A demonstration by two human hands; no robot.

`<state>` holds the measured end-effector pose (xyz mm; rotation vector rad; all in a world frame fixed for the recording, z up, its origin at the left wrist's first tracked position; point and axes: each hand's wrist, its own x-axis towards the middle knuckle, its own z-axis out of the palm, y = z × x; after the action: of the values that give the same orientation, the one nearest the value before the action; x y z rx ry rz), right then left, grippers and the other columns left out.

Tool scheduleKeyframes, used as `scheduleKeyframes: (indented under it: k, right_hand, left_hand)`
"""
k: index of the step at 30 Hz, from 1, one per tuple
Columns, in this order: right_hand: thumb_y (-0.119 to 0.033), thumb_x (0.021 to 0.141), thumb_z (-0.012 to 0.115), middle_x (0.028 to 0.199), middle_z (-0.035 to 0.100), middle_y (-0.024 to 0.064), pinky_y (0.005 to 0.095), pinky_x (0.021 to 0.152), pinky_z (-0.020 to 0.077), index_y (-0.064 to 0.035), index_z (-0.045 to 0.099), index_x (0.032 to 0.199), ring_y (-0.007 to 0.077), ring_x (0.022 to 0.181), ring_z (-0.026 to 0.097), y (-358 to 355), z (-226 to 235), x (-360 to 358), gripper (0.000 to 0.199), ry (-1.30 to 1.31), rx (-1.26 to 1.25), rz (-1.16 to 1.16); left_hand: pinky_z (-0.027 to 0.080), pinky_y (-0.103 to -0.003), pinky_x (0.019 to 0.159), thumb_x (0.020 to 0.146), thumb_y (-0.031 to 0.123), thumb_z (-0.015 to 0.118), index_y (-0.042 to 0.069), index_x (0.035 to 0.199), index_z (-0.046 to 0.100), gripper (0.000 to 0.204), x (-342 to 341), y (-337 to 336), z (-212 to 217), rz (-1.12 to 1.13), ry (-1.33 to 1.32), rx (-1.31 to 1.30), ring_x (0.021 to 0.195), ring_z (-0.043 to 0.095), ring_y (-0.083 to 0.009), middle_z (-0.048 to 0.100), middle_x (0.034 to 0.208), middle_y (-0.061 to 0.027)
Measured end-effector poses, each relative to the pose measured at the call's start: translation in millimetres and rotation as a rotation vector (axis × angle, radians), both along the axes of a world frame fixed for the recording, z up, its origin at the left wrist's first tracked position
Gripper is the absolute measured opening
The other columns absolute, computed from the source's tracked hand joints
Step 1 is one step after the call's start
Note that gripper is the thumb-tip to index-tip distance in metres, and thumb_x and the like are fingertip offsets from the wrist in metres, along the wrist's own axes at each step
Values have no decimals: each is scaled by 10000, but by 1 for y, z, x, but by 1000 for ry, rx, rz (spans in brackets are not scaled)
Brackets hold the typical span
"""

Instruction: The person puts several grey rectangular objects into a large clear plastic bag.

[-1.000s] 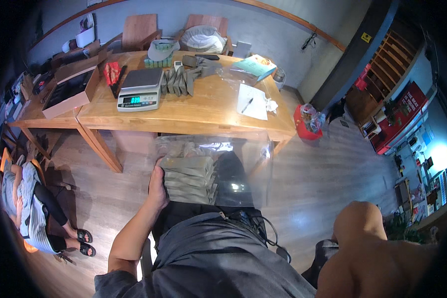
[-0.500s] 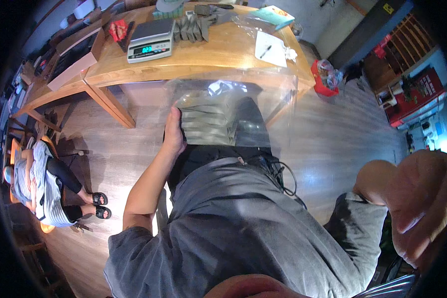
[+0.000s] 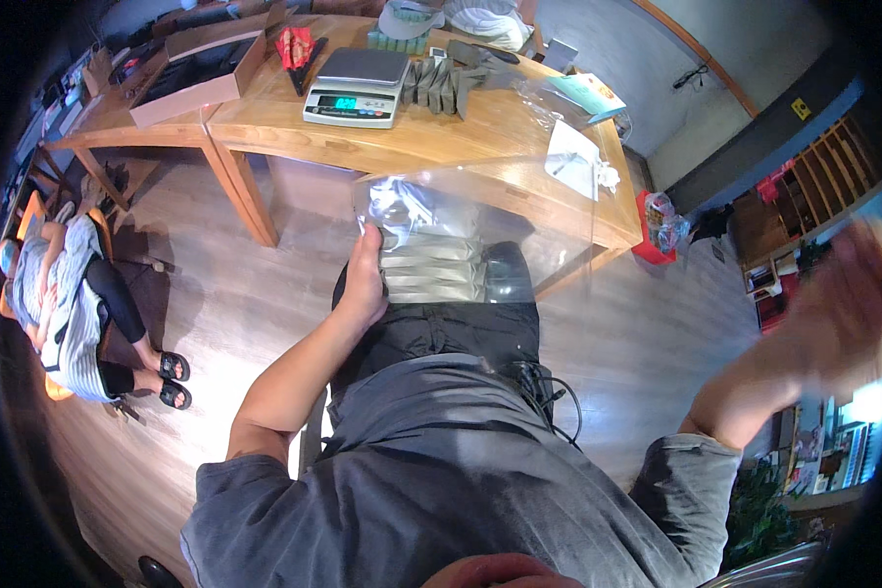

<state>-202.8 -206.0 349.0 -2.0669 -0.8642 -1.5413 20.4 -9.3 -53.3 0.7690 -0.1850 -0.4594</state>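
My left hand (image 3: 367, 279) grips the left side of a large clear plastic bag (image 3: 549, 230) in front of my waist, thumb on the upper face. Inside the bag, several silvery-grey flat packets (image 3: 431, 269) are stacked in rows near its left part. The bag's right part is slack and see-through. Raised at the right rim, my right hand (image 3: 853, 294) is away from the bag and smeared by motion, so its fingers do not show clearly.
A wooden table (image 3: 304, 137) stands ahead, bearing a digital scale (image 3: 353, 93), grey packets (image 3: 441, 86), a cardboard box (image 3: 201, 83) and white paper (image 3: 571, 157). A red bin (image 3: 654, 230) stands right of it. At left, a person (image 3: 73, 294) sits on an orange chair.
My right hand has swung up and away from near my head at the right. The table appears further right in view. My left hand still holds the bag.
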Motion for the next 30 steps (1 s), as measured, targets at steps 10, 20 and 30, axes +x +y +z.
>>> scheduleKeyframes:
  k: [10, 20, 30]
  right_hand:
    - [-117, 935, 593, 860, 634, 4, 206, 712, 463, -15, 643, 1032, 66, 778, 567, -148, -169, 233, 150, 651, 251, -485]
    - [-239, 826, 631, 1112, 642, 175, 385, 899, 472, -24, 620, 1141, 306, 1095, 589, -141, -315, 341, 382, 1012, 5, -286]
    - [-423, 951, 438, 1327, 522, 98, 370, 929, 435, -51, 425, 1357, 227, 1116, 535, -137, -366, 431, 551, 1524, 897, 343]
  left_hand:
    - [416, -386, 979, 925, 623, 402, 27, 1266, 487, 692, 9, 10, 12, 169, 136, -18, 1123, 542, -238, 569, 1222, -117]
    - [301, -321, 1046, 1000, 416, 400, 3, 1332, 417, 530, 14, 12, -3, 400, 5, 142, 1205, 436, -190, 477, 1320, -99]
    - [313, -330, 1044, 993, 438, 412, 8, 1326, 402, 544, 20, 24, -6, 432, 107, 6, 1198, 440, -195, 478, 1297, -111]
